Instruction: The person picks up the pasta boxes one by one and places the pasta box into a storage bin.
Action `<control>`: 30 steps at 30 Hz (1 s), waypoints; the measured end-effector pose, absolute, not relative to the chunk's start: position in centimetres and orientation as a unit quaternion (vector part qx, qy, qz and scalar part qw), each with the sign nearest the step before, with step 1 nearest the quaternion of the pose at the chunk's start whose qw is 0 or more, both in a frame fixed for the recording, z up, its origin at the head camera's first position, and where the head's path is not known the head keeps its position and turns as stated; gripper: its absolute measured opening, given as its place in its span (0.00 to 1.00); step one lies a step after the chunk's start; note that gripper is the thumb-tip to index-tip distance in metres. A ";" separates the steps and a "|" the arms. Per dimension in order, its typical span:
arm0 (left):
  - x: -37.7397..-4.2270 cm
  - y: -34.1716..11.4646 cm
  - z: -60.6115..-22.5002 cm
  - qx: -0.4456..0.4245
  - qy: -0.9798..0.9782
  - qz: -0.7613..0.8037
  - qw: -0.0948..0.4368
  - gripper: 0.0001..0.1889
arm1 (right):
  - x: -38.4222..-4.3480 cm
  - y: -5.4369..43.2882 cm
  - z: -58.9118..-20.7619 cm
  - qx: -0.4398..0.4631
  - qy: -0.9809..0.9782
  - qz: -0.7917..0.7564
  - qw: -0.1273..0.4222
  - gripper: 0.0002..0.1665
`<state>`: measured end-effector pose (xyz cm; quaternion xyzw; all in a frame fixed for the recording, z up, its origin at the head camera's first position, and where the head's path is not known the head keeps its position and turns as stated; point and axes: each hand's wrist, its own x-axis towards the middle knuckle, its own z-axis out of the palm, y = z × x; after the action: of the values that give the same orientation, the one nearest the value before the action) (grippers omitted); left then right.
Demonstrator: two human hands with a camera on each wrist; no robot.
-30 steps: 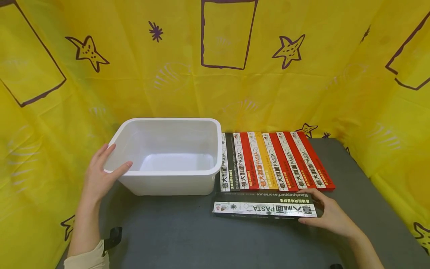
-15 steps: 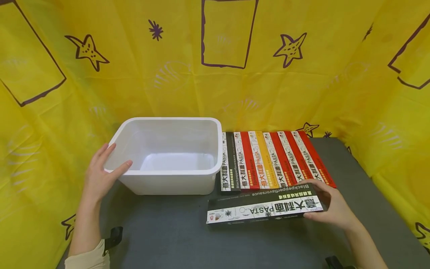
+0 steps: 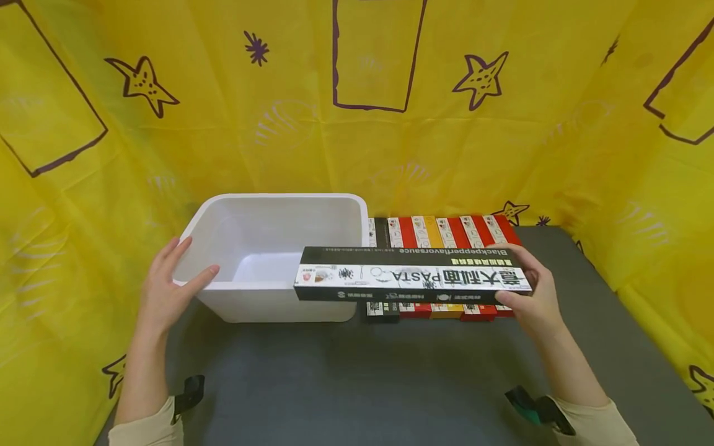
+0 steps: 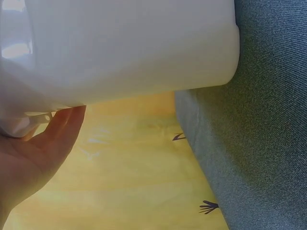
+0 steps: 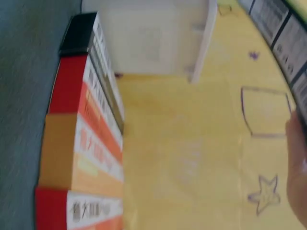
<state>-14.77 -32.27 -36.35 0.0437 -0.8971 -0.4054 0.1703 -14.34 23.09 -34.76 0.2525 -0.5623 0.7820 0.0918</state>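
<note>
My right hand (image 3: 532,291) grips the right end of a long black pasta box (image 3: 413,275), labelled black pepper flavor sauce. The box is raised and lies level, its left end in front of the near right rim of a white plastic bin (image 3: 279,303). My left hand (image 3: 167,291) holds the bin's left front corner, with the thumb at the rim; in the left wrist view its fingers (image 4: 67,129) bend against the outer wall. Behind the raised box, a row of pasta boxes (image 3: 440,232) in black, red and yellow is partly hidden. The right wrist view is blurred.
The bin stands on a dark grey table (image 3: 346,384), left of the row of boxes. A yellow patterned curtain (image 3: 268,142) hangs behind and at both sides. Dark straps (image 3: 189,396) show at both wrists.
My right hand has lifted the black pasta box off the table and carried it up and leftward, towards the bin. The left hand and the bin have stayed put.
</note>
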 end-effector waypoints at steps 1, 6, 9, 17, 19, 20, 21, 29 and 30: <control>-14.8 -32.3 -36.3 0.044 -0.897 -0.406 0.169 0.41 | -14.5 22.5 -34.4 0.226 -0.576 0.780 0.095 0.28; -14.8 -32.4 -36.4 0.044 -0.896 -0.407 0.172 0.40 | -15.7 20.0 -33.7 0.155 -0.651 0.737 0.094 0.29; -14.9 -32.4 -36.4 0.045 -0.896 -0.407 0.173 0.40 | -16.5 18.9 -33.4 0.133 -0.699 0.698 0.086 0.33; -14.7 -32.3 -36.5 0.046 -0.894 -0.412 0.172 0.41 | -18.0 16.7 -32.4 0.075 -0.764 0.640 0.030 0.46; -14.7 -32.3 -36.5 0.046 -0.894 -0.412 0.171 0.41 | -18.4 16.2 -32.4 0.070 -0.774 0.629 0.019 0.47; -14.7 -32.3 -36.5 0.047 -0.894 -0.411 0.171 0.41 | -18.7 15.9 -32.5 0.072 -0.775 0.627 0.016 0.46; -14.7 -32.3 -36.5 0.047 -0.894 -0.412 0.171 0.41 | -18.9 15.7 -32.5 0.075 -0.778 0.623 0.014 0.46; -14.7 -32.2 -36.5 0.050 -0.892 -0.416 0.171 0.41 | -20.3 13.3 -32.5 0.135 -0.778 0.613 0.027 0.35; -14.8 -32.2 -36.5 0.050 -0.892 -0.416 0.171 0.41 | -20.5 13.0 -32.4 0.143 -0.784 0.603 0.028 0.35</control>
<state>-14.77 -32.23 -36.52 0.0504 -0.8918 -0.4158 0.1712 -20.45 12.99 -32.43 0.1428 -0.7841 0.6033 0.0280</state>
